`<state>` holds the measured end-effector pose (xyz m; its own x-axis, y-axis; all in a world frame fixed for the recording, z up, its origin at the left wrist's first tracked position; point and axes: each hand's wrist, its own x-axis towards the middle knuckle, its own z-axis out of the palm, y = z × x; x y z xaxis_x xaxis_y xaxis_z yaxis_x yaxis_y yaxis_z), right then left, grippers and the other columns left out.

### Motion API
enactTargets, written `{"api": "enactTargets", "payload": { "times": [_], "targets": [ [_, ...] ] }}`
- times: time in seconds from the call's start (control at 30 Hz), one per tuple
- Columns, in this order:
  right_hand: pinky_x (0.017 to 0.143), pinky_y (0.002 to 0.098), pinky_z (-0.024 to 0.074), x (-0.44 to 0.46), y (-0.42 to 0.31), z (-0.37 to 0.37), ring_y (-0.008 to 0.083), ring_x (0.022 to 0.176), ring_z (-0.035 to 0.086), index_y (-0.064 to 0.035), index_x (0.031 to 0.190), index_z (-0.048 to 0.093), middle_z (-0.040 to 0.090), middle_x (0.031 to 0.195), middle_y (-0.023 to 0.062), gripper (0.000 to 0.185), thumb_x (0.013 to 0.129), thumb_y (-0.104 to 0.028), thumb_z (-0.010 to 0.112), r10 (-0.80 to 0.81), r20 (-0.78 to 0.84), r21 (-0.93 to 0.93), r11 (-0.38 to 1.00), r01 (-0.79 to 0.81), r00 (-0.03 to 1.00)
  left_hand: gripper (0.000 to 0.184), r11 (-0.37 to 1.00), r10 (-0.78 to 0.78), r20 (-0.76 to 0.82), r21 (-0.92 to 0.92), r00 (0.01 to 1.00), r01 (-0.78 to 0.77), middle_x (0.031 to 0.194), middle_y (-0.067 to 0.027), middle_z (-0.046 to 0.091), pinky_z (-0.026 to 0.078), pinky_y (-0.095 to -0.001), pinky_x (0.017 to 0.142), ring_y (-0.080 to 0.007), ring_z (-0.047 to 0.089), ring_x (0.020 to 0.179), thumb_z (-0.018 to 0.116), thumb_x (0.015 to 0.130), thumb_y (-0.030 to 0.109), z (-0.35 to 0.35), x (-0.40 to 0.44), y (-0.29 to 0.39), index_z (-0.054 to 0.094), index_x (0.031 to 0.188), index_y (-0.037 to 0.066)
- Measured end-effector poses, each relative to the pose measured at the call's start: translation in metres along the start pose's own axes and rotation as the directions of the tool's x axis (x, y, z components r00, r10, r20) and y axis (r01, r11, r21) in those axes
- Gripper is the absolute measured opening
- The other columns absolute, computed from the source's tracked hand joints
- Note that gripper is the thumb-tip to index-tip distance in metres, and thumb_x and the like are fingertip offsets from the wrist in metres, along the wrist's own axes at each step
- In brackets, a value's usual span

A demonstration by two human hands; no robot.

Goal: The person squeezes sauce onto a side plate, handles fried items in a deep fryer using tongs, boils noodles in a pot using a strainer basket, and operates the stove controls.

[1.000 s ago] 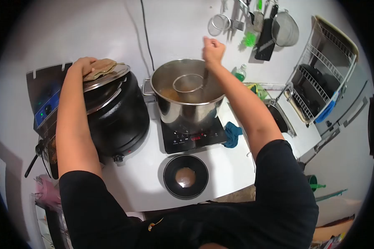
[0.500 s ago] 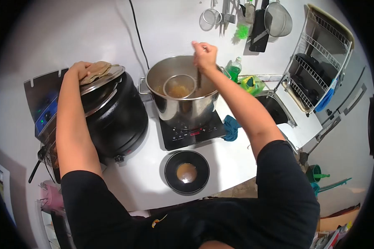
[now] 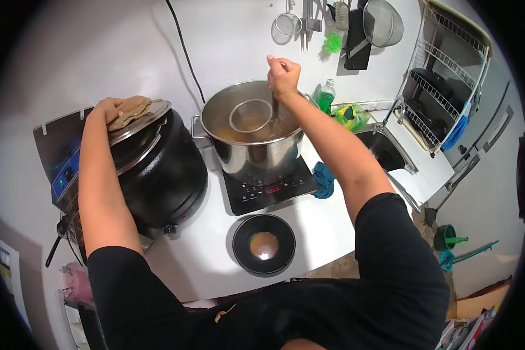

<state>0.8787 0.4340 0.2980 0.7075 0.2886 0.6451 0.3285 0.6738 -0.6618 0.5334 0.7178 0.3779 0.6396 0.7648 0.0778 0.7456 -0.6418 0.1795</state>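
My left hand (image 3: 108, 111) is closed on a folded tan cloth (image 3: 135, 109) at the metal lid (image 3: 143, 125) of a black soup kettle (image 3: 169, 175). The lid sits tilted up, leaving a dark gap beneath. My right hand (image 3: 284, 77) grips the upright handle of a ladle (image 3: 252, 100) inside a large steel pot (image 3: 256, 154). Its wide round rim shows above brownish broth (image 3: 233, 135); whether the bowl is solid or mesh I cannot tell. The pot stands on a black induction cooker (image 3: 268, 192). Nearer me, a black bowl (image 3: 245, 256) holds a little brown liquid.
A teal cloth (image 3: 322, 181) lies right of the cooker. Behind it stand a green soap bottle (image 3: 326, 98) and a sink (image 3: 385, 150). A dish rack (image 3: 449, 81) is at far right. Strainers (image 3: 384, 23) and other utensils hang on the wall. A black cable runs behind the pot.
The ladle's rim now sits slightly higher against the pot's far wall, and the orange bits seen in it before are less distinct. My left hand stays at the lid. The view has shifted slightly.
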Motion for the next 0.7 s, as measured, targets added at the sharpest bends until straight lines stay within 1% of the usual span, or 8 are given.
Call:
{"api": "enactTargets", "payload": {
  "times": [0.03, 0.1, 0.17, 0.3, 0.43, 0.53, 0.6, 0.7],
  "targets": [
    [0.028, 0.0258, 0.0267, -0.004, -0.009, 0.0, 0.0109, 0.03, 0.036, -0.0058, 0.055, 0.046, 0.038, 0.041, 0.0013, 0.032, 0.08, -0.017, 0.062, -0.002, 0.001, 0.003, 1.0, 0.002, 1.0, 0.048, 1.0, -0.001, -0.003, 0.001, 1.0, 0.001, 0.102, -0.006, 0.064, 0.043, -0.0298, 0.086, -0.0173, 0.058, 0.092, 0.064, 0.073, 0.003, -0.002, -0.002, 0.006, 0.057, 0.116, 0.02],
    [0.03, 0.0264, 0.0283, -0.008, -0.024, -0.002, 0.0098, 0.032, 0.038, -0.0032, 0.054, 0.05, 0.043, 0.043, 0.0019, 0.031, 0.078, -0.017, 0.063, 0.218, 0.071, 0.047, 0.974, -0.221, 0.973, 0.047, 0.994, -0.043, -0.02, 0.105, 0.999, 0.045, 0.108, -0.0067, 0.062, 0.043, -0.0316, 0.089, -0.0215, 0.058, 0.098, 0.064, 0.074, 0.006, -0.004, -0.009, 0.01, 0.057, 0.115, 0.028],
    [0.031, 0.0259, 0.028, 0.009, -0.023, -0.014, 0.0097, 0.033, 0.038, -0.0039, 0.052, 0.049, 0.043, 0.043, 0.0018, 0.033, 0.08, -0.017, 0.062, 0.195, 0.055, -0.008, 0.981, -0.195, 0.979, 0.047, 0.996, -0.043, -0.017, 0.073, 0.999, 0.045, 0.108, -0.0068, 0.062, 0.043, -0.0317, 0.089, -0.0216, 0.058, 0.098, 0.064, 0.074, 0.006, -0.004, -0.009, 0.004, 0.057, 0.115, 0.028],
    [0.034, 0.024, 0.0252, 0.003, -0.009, -0.005, 0.0071, 0.037, 0.038, -0.0046, 0.046, 0.045, 0.043, 0.044, -0.0001, 0.04, 0.08, -0.017, 0.061, -0.034, -0.007, -0.065, 0.997, 0.034, 0.999, 0.045, 1.0, -0.012, 0.006, 0.007, 1.0, 0.012, 0.107, -0.0076, 0.062, 0.043, -0.0322, 0.088, -0.0227, 0.058, 0.098, 0.065, 0.074, 0.009, 0.0, 0.003, -0.004, 0.057, 0.114, 0.028],
    [0.031, 0.0248, 0.0266, -0.028, -0.042, -0.009, 0.0102, 0.032, 0.035, -0.0048, 0.058, 0.047, 0.036, 0.041, 0.0007, 0.029, 0.082, -0.017, 0.06, 0.149, 0.057, 0.146, 0.977, -0.156, 0.987, 0.044, 0.996, -0.011, -0.031, 0.089, 0.999, 0.014, 0.106, -0.0078, 0.062, 0.044, -0.0321, 0.087, -0.0222, 0.058, 0.096, 0.065, 0.074, 0.011, -0.001, -0.002, -0.002, 0.058, 0.114, 0.027],
    [0.035, 0.0261, 0.0294, -0.047, -0.082, -0.028, 0.0114, 0.034, 0.032, -0.0054, 0.061, 0.044, 0.036, 0.045, 0.002, 0.028, 0.085, -0.018, 0.053, 0.025, 0.023, 0.186, 0.982, -0.028, 0.999, 0.045, 0.998, -0.004, -0.037, 0.07, 0.999, 0.006, 0.105, -0.0084, 0.063, 0.044, -0.0323, 0.087, -0.0226, 0.059, 0.095, 0.065, 0.074, 0.01, 0.001, -0.002, -0.003, 0.057, 0.115, 0.026],
    [0.037, 0.0262, 0.0304, -0.068, -0.103, -0.04, 0.0115, 0.036, 0.032, -0.0051, 0.06, 0.039, 0.035, 0.046, 0.0027, 0.03, 0.086, -0.016, 0.049, -0.152, 0.054, 0.23, 0.964, 0.136, 0.987, 0.046, 0.997, -0.015, -0.042, 0.069, 0.999, 0.018, 0.105, -0.0087, 0.063, 0.044, -0.0325, 0.087, -0.0231, 0.059, 0.095, 0.065, 0.073, 0.01, 0.0, -0.003, -0.004, 0.057, 0.115, 0.026],
    [0.038, 0.0249, 0.0322, -0.096, -0.107, -0.055, 0.0115, 0.037, 0.038, -0.0009, 0.065, 0.046, 0.042, 0.046, 0.0042, 0.023, 0.085, -0.01, 0.051, -0.463, 0.075, 0.395, 0.827, 0.399, 0.883, 0.047, 0.998, -0.003, -0.036, 0.058, 0.999, 0.005, 0.106, -0.0096, 0.062, 0.044, -0.0326, 0.087, -0.0232, 0.059, 0.096, 0.064, 0.073, 0.009, 0.006, 0.007, -0.009, 0.056, 0.116, 0.026]
  ]
}}
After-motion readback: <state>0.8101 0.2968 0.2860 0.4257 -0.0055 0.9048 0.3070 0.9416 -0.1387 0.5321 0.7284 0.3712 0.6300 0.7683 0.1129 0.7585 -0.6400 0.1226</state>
